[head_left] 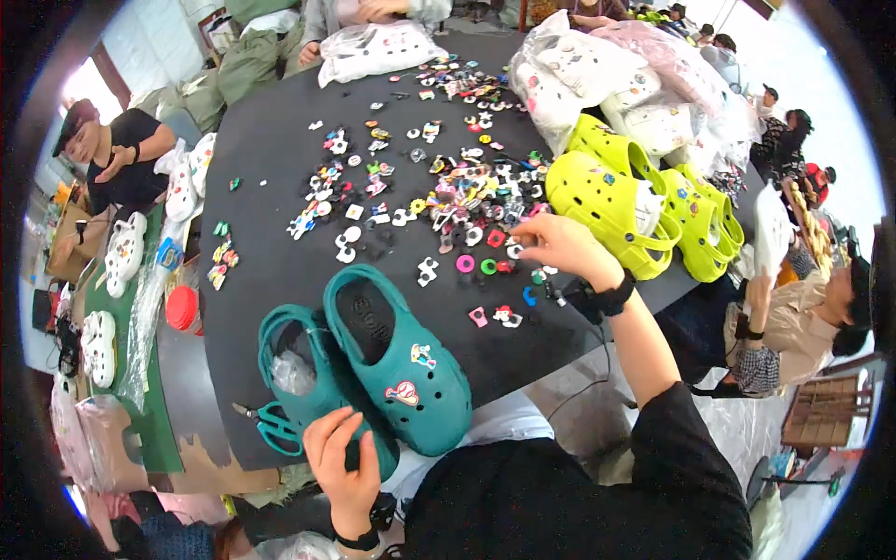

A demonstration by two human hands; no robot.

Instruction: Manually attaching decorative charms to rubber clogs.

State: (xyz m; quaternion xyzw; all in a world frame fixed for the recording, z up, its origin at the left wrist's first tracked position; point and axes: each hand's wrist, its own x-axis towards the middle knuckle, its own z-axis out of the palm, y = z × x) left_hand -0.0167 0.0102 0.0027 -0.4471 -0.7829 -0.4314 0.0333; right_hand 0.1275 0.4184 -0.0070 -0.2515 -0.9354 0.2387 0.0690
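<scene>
Two teal foam clogs (373, 364) are set on the black worktop (271, 177).
One heel is gripped by the left hand (343, 457); small charms (467, 201) are pinched by the right hand's (560, 245) closed grip.

Person wears black top, long sleeves pushed up the forearms. Black watch-style band on right wrist (611, 297); similar black band on left wrist (357, 539). Both hands bare, no gloves.

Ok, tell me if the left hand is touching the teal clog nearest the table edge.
Touching. The head view shows the left hand with fingers curled over the heel end of the teal clog, no gap between them.
</scene>
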